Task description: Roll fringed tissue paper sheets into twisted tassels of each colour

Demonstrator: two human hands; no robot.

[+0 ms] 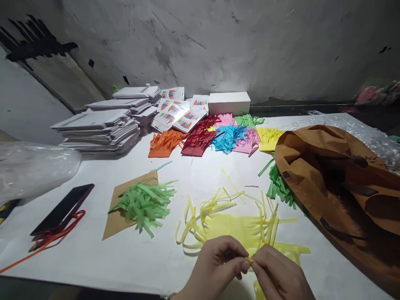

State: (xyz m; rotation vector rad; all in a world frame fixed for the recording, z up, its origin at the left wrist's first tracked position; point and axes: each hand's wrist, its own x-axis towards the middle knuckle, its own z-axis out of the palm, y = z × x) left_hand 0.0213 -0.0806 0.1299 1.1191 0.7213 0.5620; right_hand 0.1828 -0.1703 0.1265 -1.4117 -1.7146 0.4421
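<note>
A yellow tissue-paper sheet (233, 227) with fringed sides lies spread on the table in front of me. At its near edge my left hand (220, 262) pinches a small twisted bit of the yellow paper between thumb and fingers. My right hand (276, 273) grips the same bit from the other side, fingertips almost touching those of the left. A loose yellow strip hangs below the right hand. To the left, a green tissue fringe (145, 204) rests on a brown cardboard piece (109, 227).
Orange (164, 143), dark red (198, 141) and blue fringe bundles (225, 137) lie farther back, before a white box (229, 103). Stacked white packets (100, 131) stand back left. A phone (64, 208) with a red cord lies left. A brown bag (312, 166) covers the right side.
</note>
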